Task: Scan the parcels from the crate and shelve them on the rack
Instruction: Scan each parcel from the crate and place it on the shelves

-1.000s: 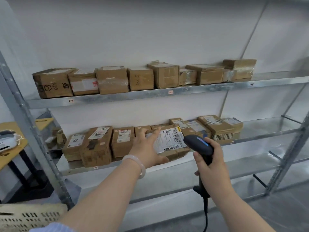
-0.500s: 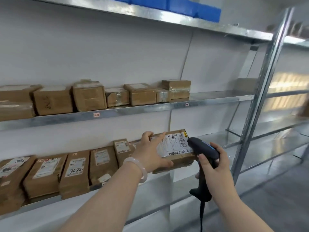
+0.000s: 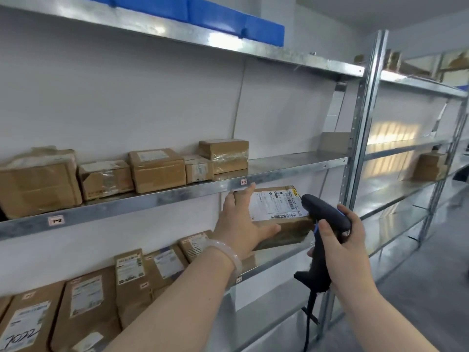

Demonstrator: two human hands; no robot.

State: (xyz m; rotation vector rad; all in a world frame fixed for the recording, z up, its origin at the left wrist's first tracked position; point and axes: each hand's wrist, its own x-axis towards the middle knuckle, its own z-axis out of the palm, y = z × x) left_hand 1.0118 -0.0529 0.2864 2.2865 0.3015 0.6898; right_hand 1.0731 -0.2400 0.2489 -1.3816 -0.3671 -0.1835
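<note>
**A:** Which way does the parcel point(image 3: 278, 212) lie?

**B:** Its long axis runs sideways, from the left hand point(image 3: 241, 224) across to the right hand point(image 3: 342, 242), with the end by the right hand dipping a little. The white label faces up toward the camera, with the barcode along its near edge.

**A:** Where is it?

**B:** It is between the two hands, under the lip of the middle shelf point(image 3: 152, 199) just above the left fingertips. It is above the lower shelf point(image 3: 279, 265), which runs below both wrists. I cannot tell whether it rests on anything.

**A:** And the hands?

**B:** The left hand holds the parcel's left end, with spread fingers over the top and the thumb stretched along the front face. A pale bracelet point(image 3: 228, 252) sits on that wrist. The right hand is wrapped round the grip of a black scanner point(image 3: 324, 214). The scanner's head points at the parcel's right end, but I cannot tell whether it touches. Its cable point(image 3: 308, 318) hangs below the right hand.

**A:** What is around them?

**B:** It is a grey metal rack, and one upright point(image 3: 360, 138) rises just behind the right hand. Brown boxes point(image 3: 157, 171) stand in a row up and to the left of the left hand. Labelled parcels point(image 3: 86, 308) lie under the left forearm. Blue bins point(image 3: 215, 13) sit on the top shelf, high above both hands. A white wall point(image 3: 152, 97) is behind the rack, and grey floor point(image 3: 418, 288) lies to the right of the right arm.
</note>
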